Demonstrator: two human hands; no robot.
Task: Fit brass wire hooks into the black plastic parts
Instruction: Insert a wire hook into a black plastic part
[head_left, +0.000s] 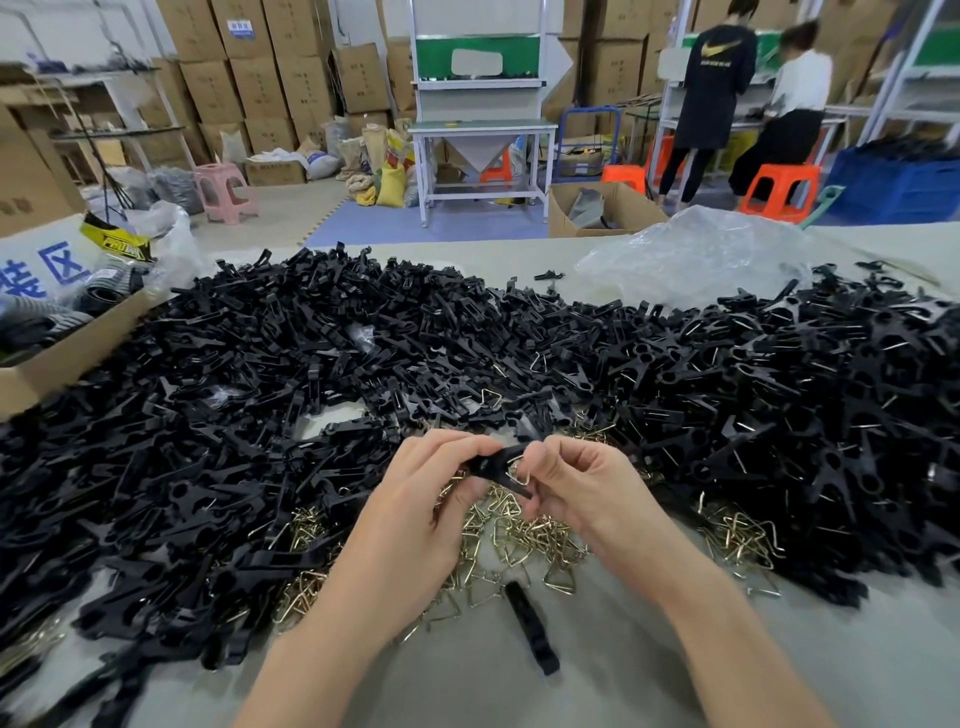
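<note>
My left hand (415, 499) pinches one black plastic part (493, 462) above the table, near the middle of the view. My right hand (576, 483) grips a brass wire hook (519, 470) at that part's right end; hook and part touch. Loose brass hooks (524, 535) lie in a heap on the table right under my hands. A huge pile of black plastic parts (311, 364) spreads across the table from left to right. Many parts on the right side (831, 395) carry wire hooks.
A single black part (530, 629) lies alone on the grey table (649, 665) between my forearms. An open cardboard box (62, 353) stands at the left edge. A clear plastic bag (696, 254) lies at the back right. Two people work at a far bench.
</note>
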